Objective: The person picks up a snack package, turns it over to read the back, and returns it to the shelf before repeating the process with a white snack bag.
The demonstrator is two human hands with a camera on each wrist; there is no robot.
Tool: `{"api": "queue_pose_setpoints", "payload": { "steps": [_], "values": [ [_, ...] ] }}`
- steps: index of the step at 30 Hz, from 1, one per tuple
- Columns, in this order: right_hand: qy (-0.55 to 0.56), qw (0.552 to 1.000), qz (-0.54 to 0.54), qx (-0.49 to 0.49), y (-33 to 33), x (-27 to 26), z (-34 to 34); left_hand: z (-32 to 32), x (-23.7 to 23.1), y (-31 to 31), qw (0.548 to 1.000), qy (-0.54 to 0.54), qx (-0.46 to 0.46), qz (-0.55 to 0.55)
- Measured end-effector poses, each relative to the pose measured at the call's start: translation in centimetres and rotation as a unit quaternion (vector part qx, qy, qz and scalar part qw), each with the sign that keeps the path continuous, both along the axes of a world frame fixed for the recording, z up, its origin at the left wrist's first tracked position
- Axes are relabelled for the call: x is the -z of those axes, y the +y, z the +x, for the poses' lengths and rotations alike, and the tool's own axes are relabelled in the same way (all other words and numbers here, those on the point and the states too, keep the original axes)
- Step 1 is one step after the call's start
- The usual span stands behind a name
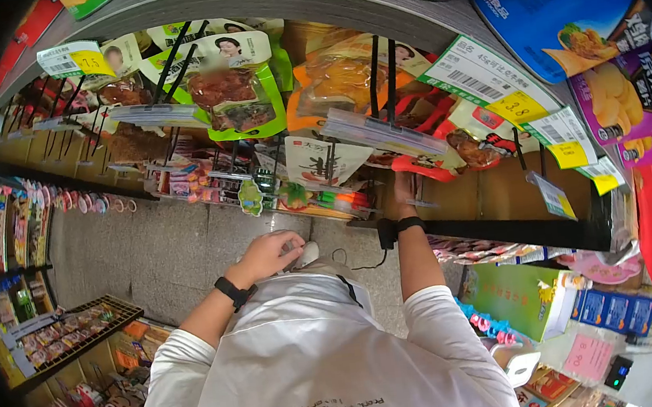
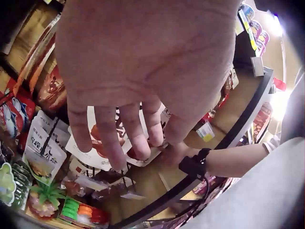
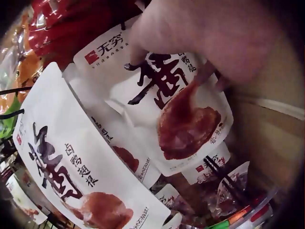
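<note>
My right hand point(image 3: 205, 38) pinches a white food bag point(image 3: 188, 129) with dark characters and a picture of brown meat, thumb on one side and fingers on the other. Beside it, a similar white bag point(image 3: 71, 157) hangs tilted, with another partly hidden between them. From the head view, my right hand point(image 1: 405, 195) reaches in below the hanging packets, its fingers partly hidden. My left hand point(image 1: 272, 254) is in front of my body, holding nothing, its fingers loosely bent. The left wrist view has my left hand point(image 2: 143, 71) large across the top, overlapping the bags behind.
Green-edged meat packets point(image 1: 231, 94) and orange ones point(image 1: 345, 82) hang on black hooks above. A curved shelf edge with price tags point(image 1: 480, 80) runs across the upper right. Lower left stands a snack rack point(image 1: 77, 333). Grey floor tiles point(image 1: 148, 246) lie below.
</note>
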State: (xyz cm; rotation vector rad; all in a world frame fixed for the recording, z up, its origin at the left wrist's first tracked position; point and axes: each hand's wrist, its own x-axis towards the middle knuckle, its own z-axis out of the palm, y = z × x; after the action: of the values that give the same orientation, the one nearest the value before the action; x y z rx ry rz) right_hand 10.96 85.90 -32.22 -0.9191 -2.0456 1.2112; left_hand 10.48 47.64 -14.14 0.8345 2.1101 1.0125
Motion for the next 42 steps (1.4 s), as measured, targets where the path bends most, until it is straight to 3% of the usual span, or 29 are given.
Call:
{"api": "queue_pose_setpoints", "payload": {
  "steps": [15,31,33,42],
  "values": [
    [0.069,0.993,-0.037,0.088,-0.6,-3.4,-1.1,0.0,1.7,-1.4,0.997,-0.003,-0.078,0.008],
    [0.102,0.984,-0.061,0.136,-1.0,-5.7,-0.3,1.1,3.4,-2.9,0.994,-0.049,-0.090,0.024],
    [0.104,0.983,-0.061,0.140,-1.6,-5.9,-0.3,0.9,3.2,-2.9,0.991,-0.098,-0.087,-0.001],
    [0.118,0.979,-0.070,0.153,-3.7,-7.1,-0.1,1.4,4.3,-2.6,0.994,-0.057,-0.072,0.059]
  ]
}}
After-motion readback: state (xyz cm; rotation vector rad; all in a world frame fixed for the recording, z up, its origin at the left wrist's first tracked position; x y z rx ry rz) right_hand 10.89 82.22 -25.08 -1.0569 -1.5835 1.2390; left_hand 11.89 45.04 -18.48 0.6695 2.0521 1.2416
